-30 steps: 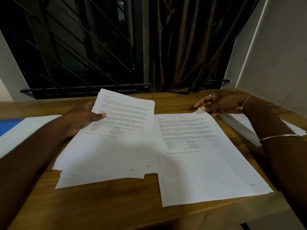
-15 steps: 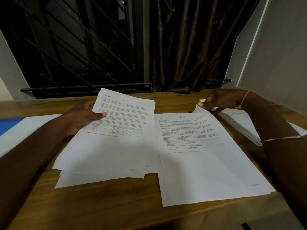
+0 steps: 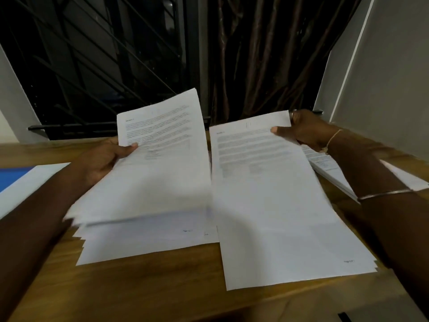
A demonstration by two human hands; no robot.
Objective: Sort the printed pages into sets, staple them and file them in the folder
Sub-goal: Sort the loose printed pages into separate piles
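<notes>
The left pile of white printed pages (image 3: 144, 242) lies fanned on the brown wooden desk (image 3: 139, 293), its near edges stepped one behind another. Over it the left hand (image 3: 102, 161) holds a raised bundle of pages (image 3: 167, 163), tilted with its far edge high. The thumb is pressed on the top face near the left edge and the fingers are curled underneath. The near edge of the bundle is blurred, so whether it touches the pile below cannot be told. Just beside it, the right pile of printed pages (image 3: 278, 217) rests its near end on the desk. The right hand (image 3: 311, 131) grips its far right corner, thumb on top and fingers behind the paper, and that end appears raised; how many sheets are held is unclear. A third pile of printed sheets (image 3: 329, 175) lies on the desk under the right forearm. At the left edge a blue folder (image 3: 11, 180) sits next to a plain white sheet (image 3: 39, 180). The right arm wears a thin metal bangle (image 3: 385, 195) and a pale thread bracelet (image 3: 333, 140). Behind the desk are a dark barred window (image 3: 92, 66) and a brown curtain (image 3: 267, 54).
</notes>
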